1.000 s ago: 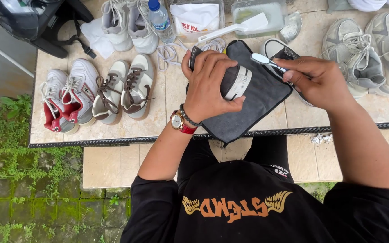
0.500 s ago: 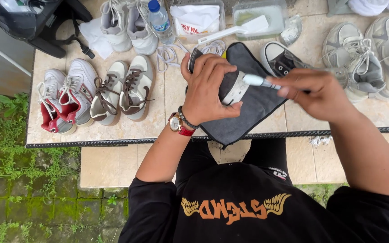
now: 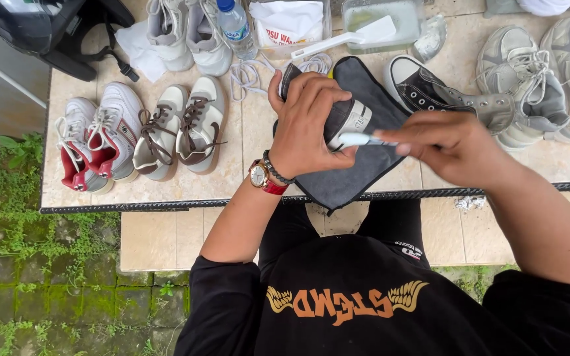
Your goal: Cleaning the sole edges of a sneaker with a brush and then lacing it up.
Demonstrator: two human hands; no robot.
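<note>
So most of the dark shoe (image 3: pixel 349 118) is buried under the left hand (image 3: pixel 308 125), which is clamped over its top; only the white sole edge and a bit of dark side peek out. It lies on a grey cloth (image 3: pixel 364 168) near the front edge of the tiled table (image 3: pixel 232 171). Its long axis looks like it runs from near-right to far-left, but I can't tell which end is the toe. The right hand (image 3: pixel 453 148) is pinching a small white brush (image 3: pixel 357 140), its tip against the sole; the handle is swallowed by the fingers and blurred. The matching black sneaker (image 3: pixel 423 89) sits just beyond, toe pointing far-left.
</note>
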